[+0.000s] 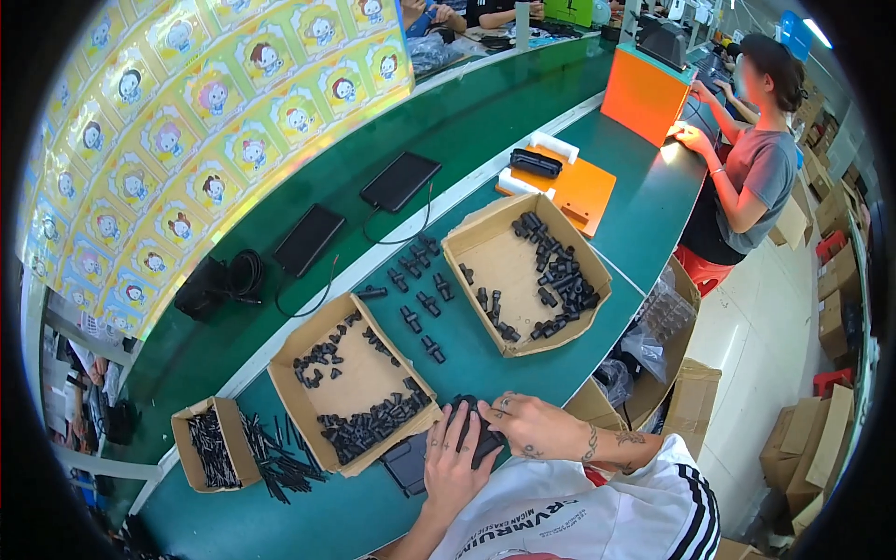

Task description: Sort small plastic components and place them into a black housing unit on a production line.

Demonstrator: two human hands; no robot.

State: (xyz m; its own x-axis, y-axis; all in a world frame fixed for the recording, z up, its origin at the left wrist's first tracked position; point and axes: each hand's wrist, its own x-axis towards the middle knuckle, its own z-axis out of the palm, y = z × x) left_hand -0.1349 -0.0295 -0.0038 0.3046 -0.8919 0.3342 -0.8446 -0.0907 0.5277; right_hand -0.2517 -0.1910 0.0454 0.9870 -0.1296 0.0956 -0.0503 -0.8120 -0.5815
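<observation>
At the near edge of the bench, my left hand [455, 462] lies closed over a dark black plastic piece [485, 442], its fingers across the top. My right hand [530, 426] grips the same piece from the right, fingertips bent against its upper end. The piece is mostly covered, so its exact kind is hidden. Beside my left hand, a flat black case [405, 465] rests on the bench. Just beyond my hands stands a cardboard tray [338, 392] of small black plastic parts. Farther off, several black cylindrical fittings [427, 303] stand or lie loose on the green surface.
A second cardboard tray [485, 271] holds more black parts. At left, a small carton [245, 448] of thin black rods sits by a loose pile [280, 457]. Two black tablet-like devices [401, 181] lie beyond. An orange fixture [588, 191] and a co-worker [756, 159] are at right.
</observation>
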